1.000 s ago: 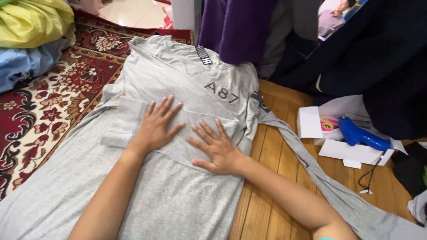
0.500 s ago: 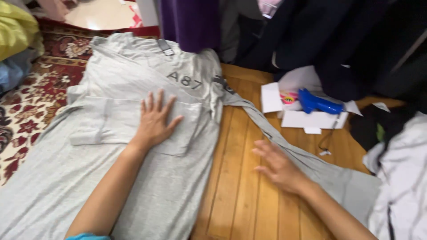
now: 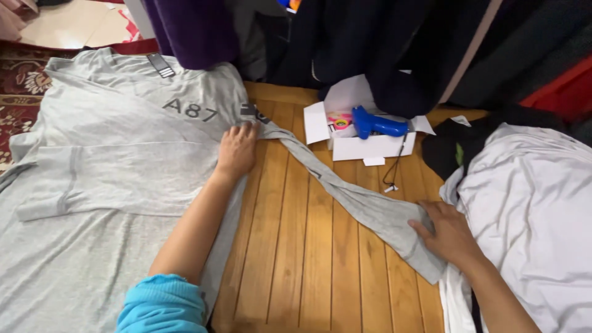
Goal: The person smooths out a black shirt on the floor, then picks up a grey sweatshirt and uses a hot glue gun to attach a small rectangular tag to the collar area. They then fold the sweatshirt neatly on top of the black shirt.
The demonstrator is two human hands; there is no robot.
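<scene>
A grey long-sleeved shirt (image 3: 117, 154) lies spread flat across the left half of the frame, partly on a patterned red rug (image 3: 15, 105) at the far left and partly on the wooden slat floor (image 3: 308, 259) that fills the lower centre. The left hand (image 3: 237, 150), its forearm coming up from a bright blue cuff (image 3: 161, 306) at the bottom edge, rests palm down with fingers spread on the shirt's shoulder, just right of the dark print on the chest — its grip is released, pressing flat and clutching nothing. One sleeve (image 3: 345, 194) of the shirt runs from that shoulder diagonally across the floor toward the lower right of the frame. There the right hand (image 3: 447, 233) lies on the sleeve's far end, fingers curled over the cloth near the cuff; whether the grip is pinching the fabric or only pressing it down cannot be told. The other sleeve is folded across the shirt's body at centre left. Just right of the right hand lies a white garment (image 3: 530, 209). In the upper centre, an open white cardboard box (image 3: 364, 145) holds a blue gun-shaped tool (image 3: 376, 123), with dark clothes (image 3: 407, 49) hanging behind it.
</scene>
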